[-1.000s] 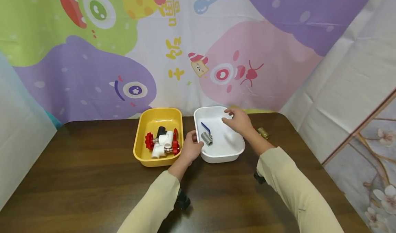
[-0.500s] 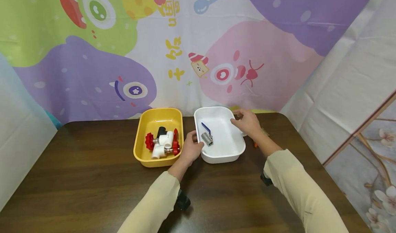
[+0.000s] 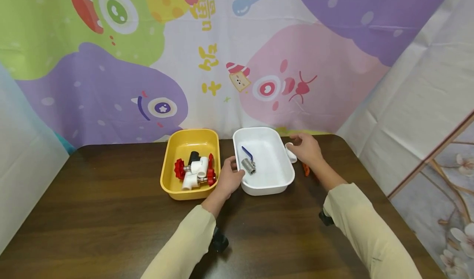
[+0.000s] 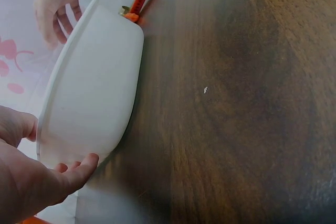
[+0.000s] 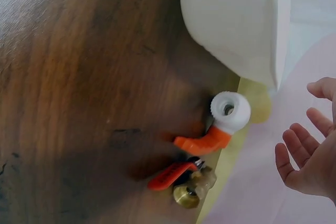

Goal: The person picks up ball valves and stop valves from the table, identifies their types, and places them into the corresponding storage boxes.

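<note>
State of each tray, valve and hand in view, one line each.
Yellow tray: upright, part-filled.
Red-wheel valves: inside yellow tray.
White tray: upright, part-filled.
Steel valve: lying in white tray.
Orange-lever valve: outside both trays.
Brass valve: outside both trays.
Left hand: gripping white tray.
Right hand: empty, fingers loosely bent.
Open or closed: unclear for every valve.

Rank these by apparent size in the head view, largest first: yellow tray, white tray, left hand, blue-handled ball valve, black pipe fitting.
1. Yellow tray and white tray: too alike to rank
2. Left hand
3. Blue-handled ball valve
4. Black pipe fitting, partly hidden, judged by its visible part
</note>
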Available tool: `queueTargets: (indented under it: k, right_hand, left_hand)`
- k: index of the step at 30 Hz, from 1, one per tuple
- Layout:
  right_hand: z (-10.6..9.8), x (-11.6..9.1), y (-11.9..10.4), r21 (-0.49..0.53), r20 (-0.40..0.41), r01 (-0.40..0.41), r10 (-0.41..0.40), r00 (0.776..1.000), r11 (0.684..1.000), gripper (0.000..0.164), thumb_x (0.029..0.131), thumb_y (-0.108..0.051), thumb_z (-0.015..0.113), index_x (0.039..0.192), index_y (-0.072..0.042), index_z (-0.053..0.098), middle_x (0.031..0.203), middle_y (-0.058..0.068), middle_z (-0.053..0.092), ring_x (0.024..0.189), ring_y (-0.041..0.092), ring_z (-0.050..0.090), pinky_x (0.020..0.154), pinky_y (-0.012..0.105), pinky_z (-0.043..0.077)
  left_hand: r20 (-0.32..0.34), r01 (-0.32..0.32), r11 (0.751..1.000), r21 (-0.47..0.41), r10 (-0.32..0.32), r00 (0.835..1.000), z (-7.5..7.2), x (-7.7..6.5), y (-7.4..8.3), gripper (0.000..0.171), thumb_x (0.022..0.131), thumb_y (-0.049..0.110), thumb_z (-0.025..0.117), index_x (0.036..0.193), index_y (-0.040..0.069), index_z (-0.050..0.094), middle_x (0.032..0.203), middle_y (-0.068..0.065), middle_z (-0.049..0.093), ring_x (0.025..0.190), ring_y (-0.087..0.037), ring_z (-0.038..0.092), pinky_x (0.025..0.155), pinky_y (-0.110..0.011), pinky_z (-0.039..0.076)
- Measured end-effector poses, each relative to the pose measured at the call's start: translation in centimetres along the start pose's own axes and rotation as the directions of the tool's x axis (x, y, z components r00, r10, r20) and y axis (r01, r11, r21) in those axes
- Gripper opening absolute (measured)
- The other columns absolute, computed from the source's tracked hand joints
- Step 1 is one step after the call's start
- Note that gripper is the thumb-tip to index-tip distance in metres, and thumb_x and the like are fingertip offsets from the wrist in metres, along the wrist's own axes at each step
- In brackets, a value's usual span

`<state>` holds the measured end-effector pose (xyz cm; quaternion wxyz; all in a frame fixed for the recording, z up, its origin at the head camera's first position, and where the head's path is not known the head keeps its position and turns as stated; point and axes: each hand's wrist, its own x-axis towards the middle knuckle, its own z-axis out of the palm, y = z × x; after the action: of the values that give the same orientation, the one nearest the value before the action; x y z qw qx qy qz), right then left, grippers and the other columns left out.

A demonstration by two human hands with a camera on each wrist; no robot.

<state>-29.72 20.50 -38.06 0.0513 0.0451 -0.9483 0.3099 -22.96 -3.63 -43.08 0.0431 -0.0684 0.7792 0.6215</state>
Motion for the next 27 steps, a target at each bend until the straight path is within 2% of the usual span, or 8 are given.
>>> queueTargets:
  k: [16,27]
  right_hand:
    - [-0.8,-0.9,3.0,-0.064,-0.042,-0.06,0.057,0.997,0.996,0.043,0.085,-0.028,0.059,0.119,-0.001,0.059,0.112,0.023,0.058,0.104,0.036,0.054,0.089,0.049,0.044]
    - [-0.9,-1.5,4.7,-0.096,-0.035,-0.1,0.097,0.995,0.99,0.045,0.085,-0.028,0.059,0.12,0.001,0.058,0.114,0.026,0.057,0.104,0.039,0.053,0.088,0.05,0.044]
  left_hand:
    - [-0.005,0.006,1.0,0.013,-0.006,1.0,0.0,0.1,-0.1,0.055,0.09,0.007,0.054,0.14,0.003,0.032,0.128,-0.02,0.047,0.115,-0.032,0.054,0.092,-0.042,0.052]
    - [-0.005,0.013,1.0,0.014,-0.013,1.0,0.0,0.1,-0.2,0.056,0.09,0.008,0.055,0.141,0.004,0.032,0.127,-0.02,0.048,0.114,-0.031,0.054,0.091,-0.041,0.052]
